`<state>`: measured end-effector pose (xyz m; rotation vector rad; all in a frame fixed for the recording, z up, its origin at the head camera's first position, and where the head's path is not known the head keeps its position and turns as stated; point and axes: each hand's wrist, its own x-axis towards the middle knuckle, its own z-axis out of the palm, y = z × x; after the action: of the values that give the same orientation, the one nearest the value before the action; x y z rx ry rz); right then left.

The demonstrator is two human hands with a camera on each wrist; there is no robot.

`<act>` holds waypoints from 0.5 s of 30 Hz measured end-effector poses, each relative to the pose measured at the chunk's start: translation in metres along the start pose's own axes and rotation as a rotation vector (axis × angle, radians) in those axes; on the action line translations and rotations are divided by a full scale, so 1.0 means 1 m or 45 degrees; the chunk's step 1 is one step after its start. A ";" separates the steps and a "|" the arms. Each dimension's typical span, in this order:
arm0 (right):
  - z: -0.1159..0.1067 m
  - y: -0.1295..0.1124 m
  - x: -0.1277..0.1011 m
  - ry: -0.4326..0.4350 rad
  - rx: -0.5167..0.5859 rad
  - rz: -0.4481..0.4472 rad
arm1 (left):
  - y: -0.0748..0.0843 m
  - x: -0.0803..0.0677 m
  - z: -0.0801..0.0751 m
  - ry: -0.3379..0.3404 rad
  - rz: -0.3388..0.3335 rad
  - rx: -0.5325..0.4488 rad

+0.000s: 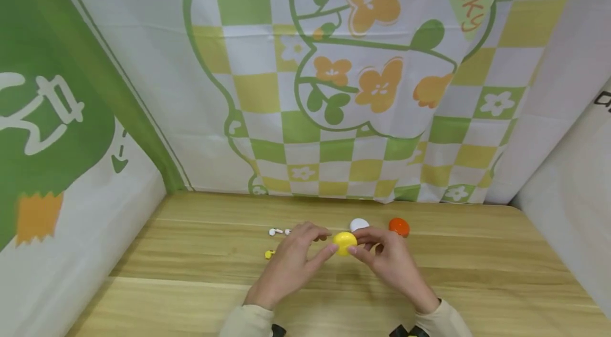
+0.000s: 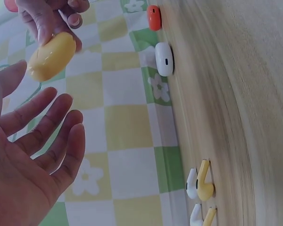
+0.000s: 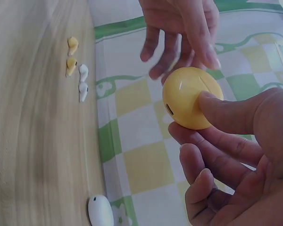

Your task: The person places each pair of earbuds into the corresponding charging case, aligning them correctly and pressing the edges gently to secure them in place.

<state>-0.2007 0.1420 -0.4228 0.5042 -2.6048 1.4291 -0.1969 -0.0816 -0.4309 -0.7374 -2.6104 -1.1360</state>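
Observation:
Between thumb and fingers my right hand (image 1: 393, 260) pinches a round, glossy yellow earbud charging case (image 1: 345, 243), held up above the table. A dark port slot shows on the case's edge in the right wrist view. Beside the case, my left hand (image 1: 293, 265) has its fingers loosely spread, the thumb tip close to the case's near side. In the left wrist view the left palm (image 2: 23, 174) faces up under the yellow case (image 2: 52, 56), with nothing gripped in it.
A white case (image 1: 359, 224) and an orange-red case (image 1: 399, 227) lie behind the right hand. To the left are white earbuds (image 1: 274, 231) and yellow earbuds (image 3: 72, 45), partly hidden by the left hand in the head view. A checkered cloth (image 1: 305, 167) hangs behind the wooden table (image 1: 191, 252).

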 end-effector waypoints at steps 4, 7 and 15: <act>0.003 -0.001 -0.001 -0.038 0.022 -0.035 | 0.002 0.001 0.002 -0.001 0.039 0.005; 0.006 -0.002 -0.001 -0.043 0.033 -0.063 | 0.002 0.002 0.003 0.012 0.074 0.015; 0.007 -0.001 -0.001 -0.065 0.051 -0.139 | 0.002 0.002 0.004 0.055 0.143 0.040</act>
<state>-0.1988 0.1364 -0.4261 0.6850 -2.5480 1.4547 -0.1974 -0.0769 -0.4313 -0.8319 -2.5106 -1.0650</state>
